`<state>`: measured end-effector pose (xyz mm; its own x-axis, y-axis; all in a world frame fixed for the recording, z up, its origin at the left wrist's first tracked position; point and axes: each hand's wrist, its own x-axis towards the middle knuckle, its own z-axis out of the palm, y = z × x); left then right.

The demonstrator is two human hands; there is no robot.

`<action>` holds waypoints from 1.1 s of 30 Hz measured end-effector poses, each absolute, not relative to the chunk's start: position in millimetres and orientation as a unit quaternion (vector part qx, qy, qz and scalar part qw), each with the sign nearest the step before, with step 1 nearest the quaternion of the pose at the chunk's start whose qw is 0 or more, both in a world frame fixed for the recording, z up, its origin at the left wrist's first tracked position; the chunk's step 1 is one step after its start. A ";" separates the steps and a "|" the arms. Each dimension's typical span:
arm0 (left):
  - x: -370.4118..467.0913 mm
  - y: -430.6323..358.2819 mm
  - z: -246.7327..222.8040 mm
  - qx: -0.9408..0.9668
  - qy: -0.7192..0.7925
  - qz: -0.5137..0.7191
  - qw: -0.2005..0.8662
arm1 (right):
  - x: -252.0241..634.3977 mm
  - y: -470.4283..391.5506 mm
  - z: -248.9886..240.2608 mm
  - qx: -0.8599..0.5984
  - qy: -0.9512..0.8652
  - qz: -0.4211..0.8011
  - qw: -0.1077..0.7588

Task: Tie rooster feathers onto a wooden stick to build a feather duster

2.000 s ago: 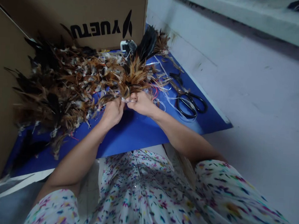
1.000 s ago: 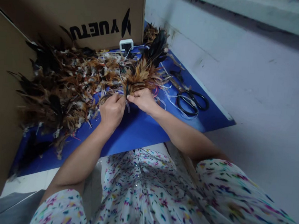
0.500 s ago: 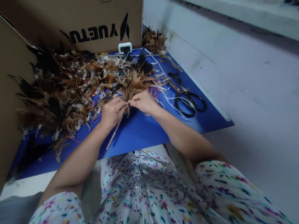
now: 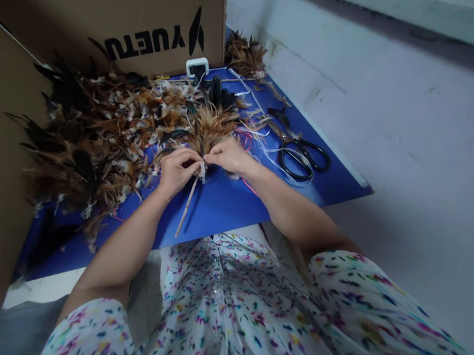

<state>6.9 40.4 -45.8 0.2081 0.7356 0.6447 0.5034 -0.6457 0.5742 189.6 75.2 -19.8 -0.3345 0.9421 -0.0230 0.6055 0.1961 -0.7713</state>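
Observation:
Brown and black feathers are bunched around a thin stick, like a feather duster, with the stick pointing toward me. My left hand pinches the duster at the base of its feathers. A short whitish strip hangs down beside its fingertips. From the other side, my right hand has thumb and forefinger closed at the same spot, almost touching the left fingertips. What exactly the right fingers pinch is too small to make out.
Loose brown and black feathers are heaped left on the blue board. Black-handled scissors and white plastic strips lie right. Behind stand a cardboard box, a white-framed object and another feather bunch. A wall borders the right.
My left fingers have loosened a little and shifted, so the whitish strip shows more clearly. The stick's near end has swung slightly right. My right hand stays at the feather base.

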 end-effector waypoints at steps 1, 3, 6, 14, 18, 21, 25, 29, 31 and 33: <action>7.0 40.2 -46.6 0.759 0.411 0.485 0.138 | 190.0 75.3 -19.6 -0.525 -0.736 0.356 0.237; 7.7 39.7 -48.2 0.737 0.430 0.487 0.188 | 191.0 75.7 -19.6 -0.521 -0.738 0.360 0.235; 10.0 38.3 -48.4 0.692 0.456 0.489 0.273 | 192.5 76.2 -20.1 -0.518 -0.740 0.362 0.230; 15.9 36.4 -41.8 0.633 0.440 0.527 0.358 | 196.0 80.6 -26.7 -0.461 -0.747 0.407 0.254; 14.4 37.6 -43.1 0.626 0.439 0.517 0.385 | 195.4 81.0 -26.9 -0.450 -0.735 0.432 0.265; 13.0 38.3 -44.1 0.619 0.437 0.510 0.407 | 194.7 79.5 -24.7 -0.444 -0.723 0.457 0.268; 12.0 38.6 -43.4 0.619 0.434 0.505 0.416 | 195.6 77.4 -21.9 -0.429 -0.727 0.465 0.266; 12.2 38.8 -41.7 0.627 0.440 0.496 0.410 | 197.4 75.7 -18.7 -0.434 -0.732 0.462 0.250; 12.8 39.0 -41.2 0.635 0.443 0.490 0.401 | 197.9 74.7 -16.4 -0.440 -0.736 0.459 0.234; 13.4 39.3 -41.1 0.648 0.446 0.483 0.386 | 198.0 73.6 -13.9 -0.444 -0.743 0.451 0.218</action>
